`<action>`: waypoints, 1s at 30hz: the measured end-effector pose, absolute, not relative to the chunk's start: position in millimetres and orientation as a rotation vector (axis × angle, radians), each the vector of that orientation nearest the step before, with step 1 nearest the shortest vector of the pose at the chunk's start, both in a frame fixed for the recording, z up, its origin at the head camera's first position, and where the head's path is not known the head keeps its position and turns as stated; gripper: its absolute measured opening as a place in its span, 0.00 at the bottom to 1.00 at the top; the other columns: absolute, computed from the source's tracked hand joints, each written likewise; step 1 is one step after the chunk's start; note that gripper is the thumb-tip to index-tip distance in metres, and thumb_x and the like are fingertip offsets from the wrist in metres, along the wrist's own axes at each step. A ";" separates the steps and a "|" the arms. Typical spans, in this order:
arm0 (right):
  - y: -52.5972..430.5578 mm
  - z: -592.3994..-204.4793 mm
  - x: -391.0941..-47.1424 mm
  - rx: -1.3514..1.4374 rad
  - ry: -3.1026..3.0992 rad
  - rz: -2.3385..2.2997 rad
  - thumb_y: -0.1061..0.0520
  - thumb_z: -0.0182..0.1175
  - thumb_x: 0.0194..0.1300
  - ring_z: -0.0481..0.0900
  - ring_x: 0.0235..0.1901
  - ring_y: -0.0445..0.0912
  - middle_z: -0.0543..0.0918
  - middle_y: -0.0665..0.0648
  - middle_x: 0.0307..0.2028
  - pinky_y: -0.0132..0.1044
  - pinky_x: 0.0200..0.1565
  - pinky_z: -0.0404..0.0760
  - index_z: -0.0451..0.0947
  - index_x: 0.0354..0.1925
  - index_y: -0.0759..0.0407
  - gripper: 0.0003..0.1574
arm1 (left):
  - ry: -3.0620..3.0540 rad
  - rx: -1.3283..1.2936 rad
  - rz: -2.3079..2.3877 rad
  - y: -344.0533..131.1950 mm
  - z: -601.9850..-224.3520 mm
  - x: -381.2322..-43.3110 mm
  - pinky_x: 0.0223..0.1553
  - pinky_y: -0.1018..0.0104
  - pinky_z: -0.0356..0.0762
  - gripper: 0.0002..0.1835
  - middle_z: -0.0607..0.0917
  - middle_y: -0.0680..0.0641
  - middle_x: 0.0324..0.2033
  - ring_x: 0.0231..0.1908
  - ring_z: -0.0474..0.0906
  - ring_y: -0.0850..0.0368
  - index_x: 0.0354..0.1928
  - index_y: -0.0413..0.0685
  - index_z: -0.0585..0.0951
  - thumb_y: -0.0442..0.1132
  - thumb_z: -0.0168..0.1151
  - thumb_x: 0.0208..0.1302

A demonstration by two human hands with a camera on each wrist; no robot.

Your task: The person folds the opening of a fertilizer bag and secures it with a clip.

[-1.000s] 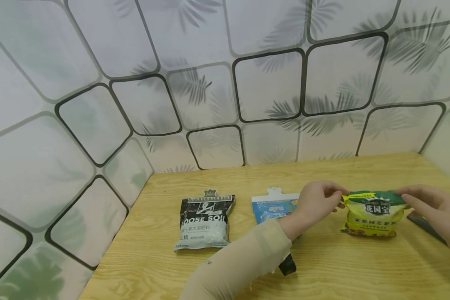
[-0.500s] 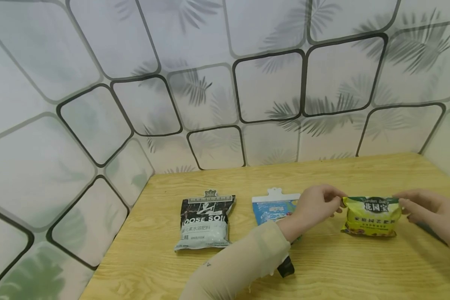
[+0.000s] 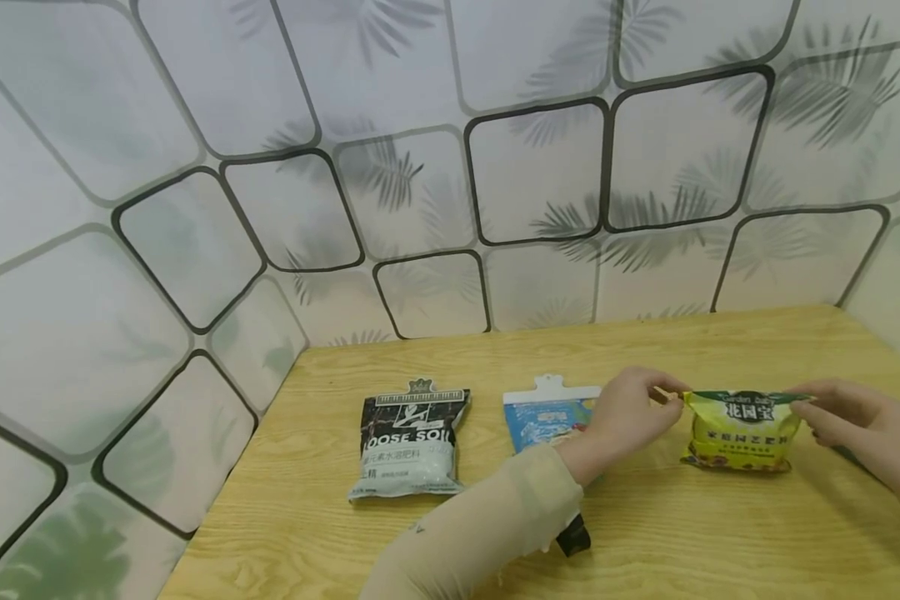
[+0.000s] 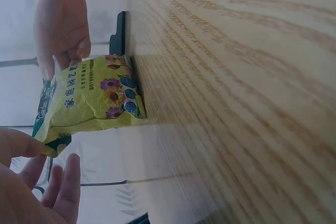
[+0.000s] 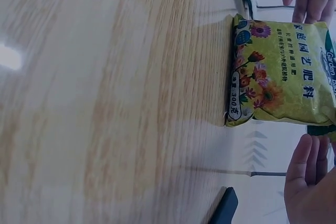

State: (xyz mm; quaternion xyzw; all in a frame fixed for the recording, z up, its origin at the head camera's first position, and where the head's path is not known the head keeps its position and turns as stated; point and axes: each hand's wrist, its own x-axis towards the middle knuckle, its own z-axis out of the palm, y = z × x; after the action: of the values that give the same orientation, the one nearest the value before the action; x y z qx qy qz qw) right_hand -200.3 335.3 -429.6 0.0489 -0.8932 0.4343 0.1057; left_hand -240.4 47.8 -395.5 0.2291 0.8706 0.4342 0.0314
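Observation:
A yellow bag of garden fertilizer (image 3: 742,437) with a green top stands upright at the right of the wooden table. My left hand (image 3: 633,417) pinches its upper left corner between thumb and index finger, the other fingers extended in the left wrist view. At the opposite top corner, my right hand (image 3: 866,425) pinches the bag with the thumb in front. The green top edge leans back, away from me. Flowers are printed low on the bag's front (image 5: 265,85). A dark sealing clip (image 4: 121,32) lies beside the bag, partly hidden behind my right hand in the head view.
A black and grey soil bag (image 3: 408,450) with a grey clip (image 3: 420,392) lies on the left. Behind my left forearm is a blue bag (image 3: 536,425) with a white clip (image 3: 547,390). A black piece (image 3: 573,537) shows below my sleeve. Patterned walls border the table.
The bag's green top has tipped backward, so less of it shows. Both hands have come down slightly with it, and the right hand has shifted a little left. The other bags stay put.

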 end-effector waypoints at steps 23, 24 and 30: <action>336.3 -433.9 -199.4 -0.018 -2.637 1.229 0.49 0.64 0.78 0.67 0.35 0.14 0.68 0.11 0.38 0.25 0.31 0.73 0.86 0.48 0.37 0.06 | 2.575 0.670 1.409 50.7 -397.3 -238.3 0.32 0.80 0.80 0.13 0.91 0.60 0.48 0.38 0.82 0.76 0.58 0.57 0.88 0.43 0.68 0.75; 336.4 -434.8 -199.2 -0.023 -2.638 1.232 0.49 0.64 0.79 0.65 0.36 0.13 0.68 0.10 0.39 0.30 0.35 0.77 0.87 0.49 0.40 0.06 | 2.575 0.662 1.410 51.3 -397.3 -238.4 0.32 0.80 0.79 0.13 0.91 0.59 0.48 0.37 0.81 0.76 0.58 0.57 0.88 0.43 0.68 0.75; 335.3 -434.7 -198.8 -0.068 -2.654 1.244 0.45 0.61 0.80 0.57 0.37 0.13 0.65 0.09 0.37 0.74 0.48 0.72 0.84 0.48 0.36 0.06 | 2.613 0.649 1.376 55.2 -399.1 -238.9 0.30 0.80 0.78 0.12 0.91 0.61 0.47 0.35 0.80 0.77 0.57 0.61 0.89 0.46 0.68 0.76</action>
State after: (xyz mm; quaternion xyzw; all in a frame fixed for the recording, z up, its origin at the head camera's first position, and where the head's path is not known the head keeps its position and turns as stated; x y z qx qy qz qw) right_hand -198.8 335.3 -434.7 -0.0232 -0.9002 0.4221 0.1046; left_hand -238.9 55.2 -399.1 0.2144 0.8627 0.4543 0.0588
